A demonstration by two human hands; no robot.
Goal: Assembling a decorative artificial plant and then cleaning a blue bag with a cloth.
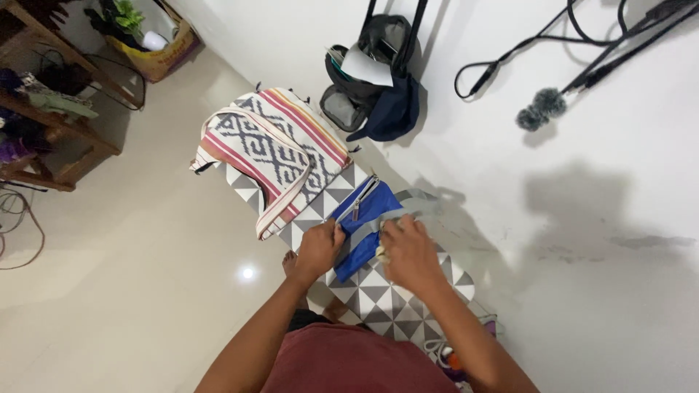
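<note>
Two hands working a blue pouch on a patterned board

Both hands are bearing on a blue zippered pouch (362,218) lying mid-board. Left hand (319,249) is pinching its near edge; right hand (409,251) is pressing down, fingers together, pinning grey fabric (422,204). Woven striped bag (273,149) is lying just beside, crowding the far end. Triangle-patterned board (378,298) is standing on pale glossy floor (145,291); dark backpack (375,80) is leaning against white wall (597,218).
</note>
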